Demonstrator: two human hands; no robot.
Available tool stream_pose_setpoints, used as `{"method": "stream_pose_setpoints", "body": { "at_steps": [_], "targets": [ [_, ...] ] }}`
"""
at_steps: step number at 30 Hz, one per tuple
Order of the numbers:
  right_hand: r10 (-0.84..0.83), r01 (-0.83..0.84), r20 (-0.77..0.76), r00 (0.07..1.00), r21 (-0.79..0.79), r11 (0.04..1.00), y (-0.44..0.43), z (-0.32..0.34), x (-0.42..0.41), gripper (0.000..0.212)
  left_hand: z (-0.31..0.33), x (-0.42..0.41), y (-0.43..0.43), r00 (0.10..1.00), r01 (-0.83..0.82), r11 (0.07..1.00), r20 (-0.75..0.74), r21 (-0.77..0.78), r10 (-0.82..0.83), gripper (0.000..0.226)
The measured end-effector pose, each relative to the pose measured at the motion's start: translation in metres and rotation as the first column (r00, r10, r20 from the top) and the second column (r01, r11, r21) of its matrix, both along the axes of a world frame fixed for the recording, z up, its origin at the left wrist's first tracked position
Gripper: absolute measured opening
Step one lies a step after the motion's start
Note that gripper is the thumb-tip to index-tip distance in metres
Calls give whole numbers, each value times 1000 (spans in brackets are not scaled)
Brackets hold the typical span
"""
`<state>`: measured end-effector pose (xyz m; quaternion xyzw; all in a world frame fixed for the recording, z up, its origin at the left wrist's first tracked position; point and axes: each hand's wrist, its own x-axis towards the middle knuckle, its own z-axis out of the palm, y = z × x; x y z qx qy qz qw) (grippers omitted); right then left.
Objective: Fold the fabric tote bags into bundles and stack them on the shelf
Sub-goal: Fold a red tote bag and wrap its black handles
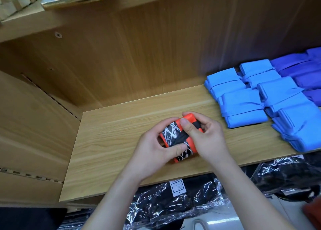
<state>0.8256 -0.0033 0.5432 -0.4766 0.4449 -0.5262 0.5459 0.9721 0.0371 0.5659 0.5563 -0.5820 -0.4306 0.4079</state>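
**Orange bundle gripped in both hands over the shelf**

Our left hand grips the left end of the orange tote bundle. Its thumb lies on the near face and the other fingers curl round the far side. The bundle sits between the two sets of fingers, at or just above the shelf board; we cannot tell whether it touches. A black strap wraps its middle, running from under the left thumb up to the right thumb. Our right hand holds the right end, thumb pressed on the strap, fingers curled round the corner.

Handling, as we judge it:
- Light and soft; it squashes under the fingers.
- The fabric looks smooth, so probably a bit slippery.
- Only the strap keeps the folds in, so loosening the thumbs may let it spring open.
- Best hold is across the strap, thumb on top and fingers beneath, pinching the layers together.
- Not fragile.

Right of the right-hand fingers lie blue bundles, near but apart. Purple bundles lie beyond them.

Hard to see:
- The bundle's underside and far face are behind the fingers.
- How the strap end is secured is hidden.
- The purple bundles are cut off at the frame edge.
- Below the wrists are dark plastic-wrapped packs, contents unclear, and their label is unreadable.
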Motion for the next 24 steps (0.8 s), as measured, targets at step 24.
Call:
{"method": "stream_pose_setpoints", "body": {
  "at_steps": [24],
  "targets": [
    [-447,71,-815,369,-454,888,-47,-13,-96,46,-31,-38,-177,736,-44,992,668,-120,114,48]
  ]
}}
